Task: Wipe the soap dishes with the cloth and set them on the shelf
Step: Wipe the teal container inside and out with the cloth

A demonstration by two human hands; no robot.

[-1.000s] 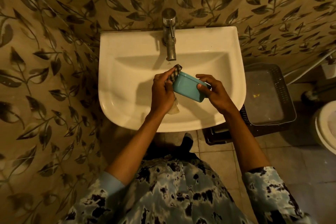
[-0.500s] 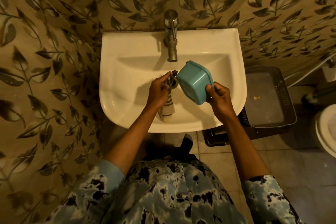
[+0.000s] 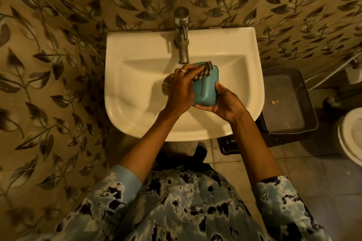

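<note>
Held the teal soap dish (image 3: 205,88) over the bowl of the white sink (image 3: 137,49), just below the tap (image 3: 182,33), with the right hand (image 3: 225,104) cupped under its near end and the thumb laid up its right side. Pressed the checked cloth (image 3: 204,71) onto the dish's far top with the curled fingers of the left hand (image 3: 179,89), bunching the rest at that hand's outer side.

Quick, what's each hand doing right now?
Left hand: closed, holding the checked cloth against the soap dish.
Right hand: closed, holding the soap dish.
</note>
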